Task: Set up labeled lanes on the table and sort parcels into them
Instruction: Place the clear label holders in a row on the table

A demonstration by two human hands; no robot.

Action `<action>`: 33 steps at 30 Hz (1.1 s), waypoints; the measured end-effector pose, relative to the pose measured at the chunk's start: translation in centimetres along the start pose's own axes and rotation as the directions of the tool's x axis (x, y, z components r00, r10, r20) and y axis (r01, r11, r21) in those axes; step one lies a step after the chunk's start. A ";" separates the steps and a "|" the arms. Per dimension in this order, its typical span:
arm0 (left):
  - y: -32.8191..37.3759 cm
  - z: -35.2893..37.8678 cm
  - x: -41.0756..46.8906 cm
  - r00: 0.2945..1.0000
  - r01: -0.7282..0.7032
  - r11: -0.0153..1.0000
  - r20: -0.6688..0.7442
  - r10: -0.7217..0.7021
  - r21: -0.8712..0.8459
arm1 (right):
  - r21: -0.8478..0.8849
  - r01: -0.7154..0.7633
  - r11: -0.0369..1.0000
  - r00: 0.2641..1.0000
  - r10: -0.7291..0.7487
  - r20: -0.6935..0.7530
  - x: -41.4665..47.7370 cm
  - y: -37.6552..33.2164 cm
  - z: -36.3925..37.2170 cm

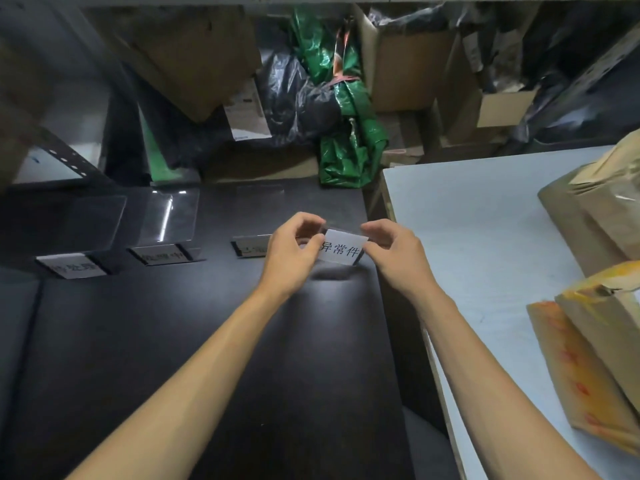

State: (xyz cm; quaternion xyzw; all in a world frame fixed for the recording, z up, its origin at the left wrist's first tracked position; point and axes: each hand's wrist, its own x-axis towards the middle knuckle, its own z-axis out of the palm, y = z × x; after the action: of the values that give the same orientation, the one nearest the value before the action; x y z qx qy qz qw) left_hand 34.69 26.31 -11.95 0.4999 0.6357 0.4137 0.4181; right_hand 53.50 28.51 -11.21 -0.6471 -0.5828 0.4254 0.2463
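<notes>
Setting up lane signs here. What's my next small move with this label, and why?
Probably set the label, pinched by the left hand and right hand, down on the black table right of the three standing signs, extending their row.

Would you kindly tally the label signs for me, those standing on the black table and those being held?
Standing signs: 3
Held sign, pinched by both hands: 1
Total: 4

Black table [207,341], white table [467,237], cardboard boxes [408,64]
</notes>
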 end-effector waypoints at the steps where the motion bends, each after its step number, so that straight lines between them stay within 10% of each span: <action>1: -0.4 0.4 0.2 1.000 0.006 1.000 -0.006 -0.006 -0.010 | -0.012 0.000 1.000 1.000 0.000 -0.009 0.4 0.4 0.2; 33: -3.5 3.6 4.3 0.995 0.074 0.979 0.048 -0.085 0.192 | -0.271 0.086 0.959 0.992 -0.109 -0.070 5.1 2.4 2.5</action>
State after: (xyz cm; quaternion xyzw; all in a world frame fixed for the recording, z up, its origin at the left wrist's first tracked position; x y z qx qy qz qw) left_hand 36.46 30.40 -16.91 0.5231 0.6799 0.3199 0.4022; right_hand 52.52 32.49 -15.83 -0.6623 -0.6552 0.3024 0.2016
